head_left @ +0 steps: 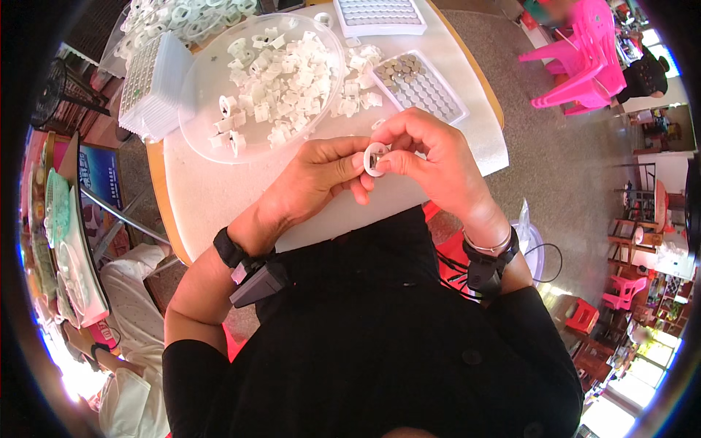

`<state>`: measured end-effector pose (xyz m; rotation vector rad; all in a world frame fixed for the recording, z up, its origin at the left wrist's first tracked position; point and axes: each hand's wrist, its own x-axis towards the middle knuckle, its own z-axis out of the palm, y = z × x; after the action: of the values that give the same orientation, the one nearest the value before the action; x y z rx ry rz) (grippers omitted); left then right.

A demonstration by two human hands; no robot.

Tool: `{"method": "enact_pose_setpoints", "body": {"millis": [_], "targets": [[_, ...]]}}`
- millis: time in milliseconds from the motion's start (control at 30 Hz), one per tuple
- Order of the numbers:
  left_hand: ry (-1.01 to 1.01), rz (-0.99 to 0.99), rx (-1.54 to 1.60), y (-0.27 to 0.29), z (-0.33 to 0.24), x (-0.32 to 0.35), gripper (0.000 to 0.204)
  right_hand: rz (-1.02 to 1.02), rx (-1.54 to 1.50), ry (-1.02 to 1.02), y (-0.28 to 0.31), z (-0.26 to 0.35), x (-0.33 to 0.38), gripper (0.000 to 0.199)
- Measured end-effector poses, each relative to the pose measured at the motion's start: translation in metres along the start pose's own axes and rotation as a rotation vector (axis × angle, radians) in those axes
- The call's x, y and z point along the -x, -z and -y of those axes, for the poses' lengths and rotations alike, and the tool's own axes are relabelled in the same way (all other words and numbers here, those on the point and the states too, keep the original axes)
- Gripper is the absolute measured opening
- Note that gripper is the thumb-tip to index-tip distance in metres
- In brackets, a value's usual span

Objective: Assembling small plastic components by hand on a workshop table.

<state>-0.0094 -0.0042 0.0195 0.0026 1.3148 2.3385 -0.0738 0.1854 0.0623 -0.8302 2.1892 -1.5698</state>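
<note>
A small round white plastic part (369, 160) with a metallic-looking piece in its middle is held up over the near edge of the table. Its left edge is pinched between the thumb and fingers of my left hand (327, 174). From the other side, my right hand (432, 157) grips it with the thumb pressed on its face. Beyond my hands, a large clear round tray (197, 139) bears a heap of loose white plastic parts (288, 87). A white compartment tray (454, 117) with several silvery discs (401, 69) lies just past my right hand.
A stack of white trays (150, 91) stands at the left table edge, with a bulk heap of white parts (190, 18) behind it. Another compartment tray (381, 16) sits at the far edge. Pink plastic chairs (584, 62) stand at right; another person's arm (109, 358) shows lower left.
</note>
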Motion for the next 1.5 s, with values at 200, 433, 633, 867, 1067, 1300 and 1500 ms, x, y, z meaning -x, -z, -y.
{"method": "enact_pose_setpoints", "body": {"millis": [200, 433, 633, 867, 1067, 1300, 1500], "targets": [[0.0, 0.026, 0.025, 0.001, 0.001, 0.001, 0.037, 0.052, -0.105, 0.039, 0.0, -0.007, 0.001, 0.014], [0.028, 0.034, 0.045, 0.002, 0.0, 0.001, 0.035, 0.11, -0.227, -0.027, -0.001, -0.008, -0.001, 0.012], [0.016, 0.096, 0.204, 0.004, -0.001, -0.001, 0.032, 0.052, -0.288, -0.055, 0.002, -0.005, 0.0, 0.012], [0.021, 0.1, 0.241, 0.006, -0.001, -0.002, 0.03, -0.011, -0.134, -0.028, -0.003, -0.003, 0.001, 0.014], [0.013, 0.066, 0.181, 0.004, 0.0, -0.002, 0.032, -0.04, -0.093, 0.033, -0.007, -0.006, 0.003, 0.013], [0.021, 0.019, 0.144, 0.001, -0.002, -0.003, 0.033, -0.033, -0.131, -0.04, -0.008, -0.008, 0.006, 0.016], [-0.002, 0.008, 0.216, 0.006, 0.0, -0.003, 0.029, -0.114, 0.048, 0.171, -0.012, -0.004, 0.008, 0.022]]}}
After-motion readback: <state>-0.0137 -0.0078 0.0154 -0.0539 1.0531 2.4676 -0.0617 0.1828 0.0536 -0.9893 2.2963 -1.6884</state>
